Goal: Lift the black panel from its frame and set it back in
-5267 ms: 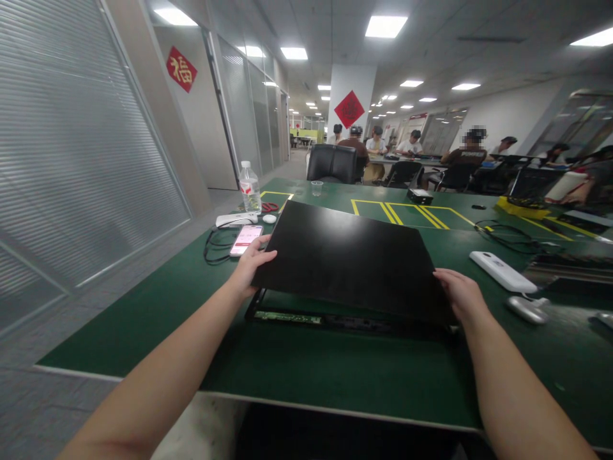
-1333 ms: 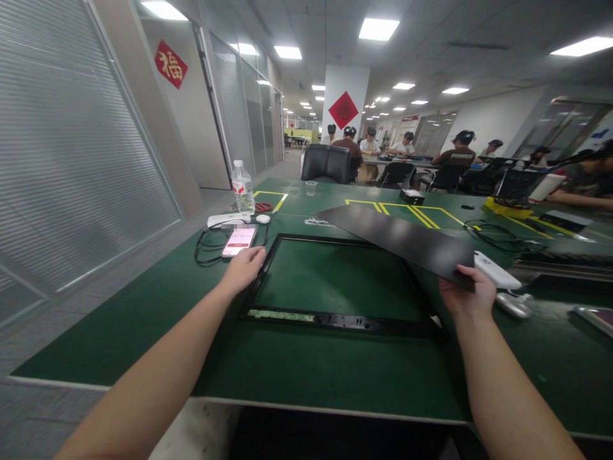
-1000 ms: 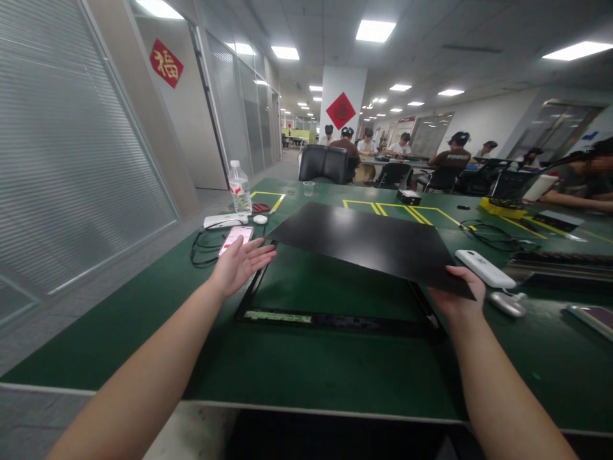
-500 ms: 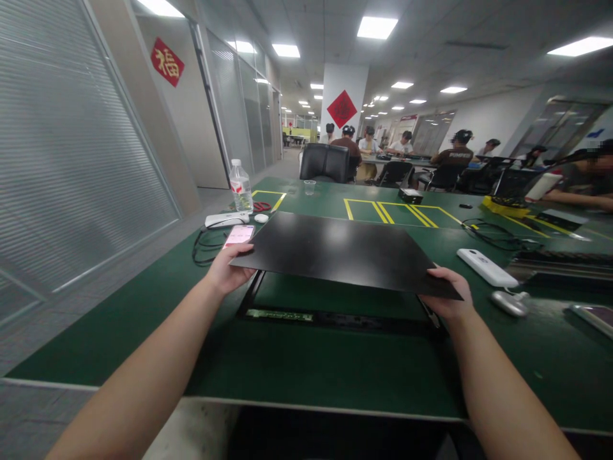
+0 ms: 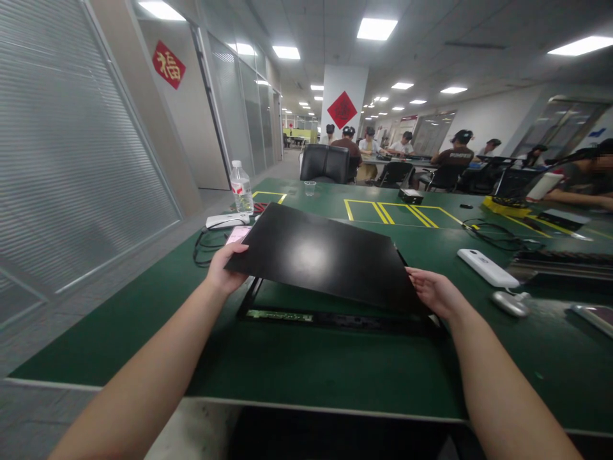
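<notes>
A thin, glossy black panel (image 5: 306, 252) is tilted, its left side raised and its right side low over a black rectangular frame (image 5: 371, 321). Along the frame's near bar lies a strip of green circuit board (image 5: 278, 315). My left hand (image 5: 227, 265) is closed on the panel's left edge, thumb on top and fingers underneath. At the panel's right edge, my right hand (image 5: 433, 292) has its fingers stretched out, their tips touching or very near the edge. The panel covers much of the frame.
On the green table (image 5: 119, 326), a water bottle (image 5: 241, 187), a white device with a cable (image 5: 227, 220) and a partly hidden phone (image 5: 237, 235) lie left. Right are a white power bank (image 5: 486, 267) and a silver-grey gadget (image 5: 511, 303). People sit at tables behind.
The panel's right side has dropped toward the frame and shifted left, so the panel slopes more. My right hand's grip has loosened, its fingers now extended at the edge. My left hand still holds on.
</notes>
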Demonstrator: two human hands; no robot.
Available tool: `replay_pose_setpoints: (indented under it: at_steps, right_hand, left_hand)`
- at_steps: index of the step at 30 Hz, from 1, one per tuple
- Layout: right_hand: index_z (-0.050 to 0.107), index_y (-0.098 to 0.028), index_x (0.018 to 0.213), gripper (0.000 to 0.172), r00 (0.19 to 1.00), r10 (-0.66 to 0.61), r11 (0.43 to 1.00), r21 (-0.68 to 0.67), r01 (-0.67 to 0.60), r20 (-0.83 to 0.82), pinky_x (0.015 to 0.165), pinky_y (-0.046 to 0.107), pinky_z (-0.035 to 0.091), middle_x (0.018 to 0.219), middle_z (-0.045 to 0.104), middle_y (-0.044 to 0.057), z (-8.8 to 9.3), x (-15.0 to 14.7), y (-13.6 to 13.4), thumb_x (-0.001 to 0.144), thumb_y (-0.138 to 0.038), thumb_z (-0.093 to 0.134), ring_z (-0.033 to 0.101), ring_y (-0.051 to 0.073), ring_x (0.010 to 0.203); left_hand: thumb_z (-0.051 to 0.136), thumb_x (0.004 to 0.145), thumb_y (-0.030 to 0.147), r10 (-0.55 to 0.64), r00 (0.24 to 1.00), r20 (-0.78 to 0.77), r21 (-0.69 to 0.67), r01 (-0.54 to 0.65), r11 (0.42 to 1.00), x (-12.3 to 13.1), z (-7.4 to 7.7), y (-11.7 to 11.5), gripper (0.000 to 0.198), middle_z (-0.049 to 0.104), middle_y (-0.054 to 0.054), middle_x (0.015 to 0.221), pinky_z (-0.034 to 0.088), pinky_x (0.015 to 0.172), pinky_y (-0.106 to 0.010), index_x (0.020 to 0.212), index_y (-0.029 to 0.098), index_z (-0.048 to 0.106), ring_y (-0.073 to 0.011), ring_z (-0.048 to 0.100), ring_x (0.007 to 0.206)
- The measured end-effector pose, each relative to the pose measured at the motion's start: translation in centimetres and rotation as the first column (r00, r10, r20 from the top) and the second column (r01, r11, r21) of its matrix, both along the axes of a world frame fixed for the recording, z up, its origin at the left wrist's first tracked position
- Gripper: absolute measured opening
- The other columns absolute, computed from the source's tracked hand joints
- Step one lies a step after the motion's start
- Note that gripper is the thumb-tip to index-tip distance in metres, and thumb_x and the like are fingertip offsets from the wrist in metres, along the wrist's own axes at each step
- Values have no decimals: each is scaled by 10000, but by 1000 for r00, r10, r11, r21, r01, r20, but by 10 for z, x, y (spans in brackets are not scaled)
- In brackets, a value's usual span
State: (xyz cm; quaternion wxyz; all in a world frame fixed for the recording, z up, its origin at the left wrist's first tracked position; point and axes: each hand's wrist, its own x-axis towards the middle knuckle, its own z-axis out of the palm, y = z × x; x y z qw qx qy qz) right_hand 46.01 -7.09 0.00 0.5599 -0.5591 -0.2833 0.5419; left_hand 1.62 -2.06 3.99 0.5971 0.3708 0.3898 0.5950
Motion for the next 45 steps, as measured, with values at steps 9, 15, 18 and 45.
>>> replay_pose_setpoints:
  at_steps: [9,15,18,45]
  right_hand:
    - [745,-129,901,287,996,-63,998,-20,64,61,512,194,508,778,746,76,-4,3,3,670,-31,607,658,131,608]
    - [737,-108,928,270,996,-71,997,-21,73,61,511,201,527,773,743,97,-6,6,6,676,-50,660,658,137,583]
    - [712,-106,1027,353,987,-139,990,10,139,76,517,213,545,815,764,124,-4,7,5,682,-68,647,681,152,592]
    - [526,-200,957,284,900,-357,934,70,351,250,417,231,535,566,659,6,0,1,2,726,-42,577,680,192,476]
  left_hand:
    - [567,500,165,-125,991,-55,-6,125,992,-6,-4,2,840,785,-68,971,636,765,-392,1335,146,650,-293,742,864]
    - [558,486,159,-74,997,-10,14,74,997,-3,-2,2,825,782,-76,948,637,715,-371,1304,120,666,-260,725,749]
    - [556,502,161,-58,998,-11,28,58,998,-3,-2,2,809,785,-82,980,644,771,-402,1302,124,670,-289,738,832]
    - [604,486,104,-103,989,110,47,98,994,2,-17,6,781,780,-100,1020,624,774,-391,1263,101,683,-317,726,914]
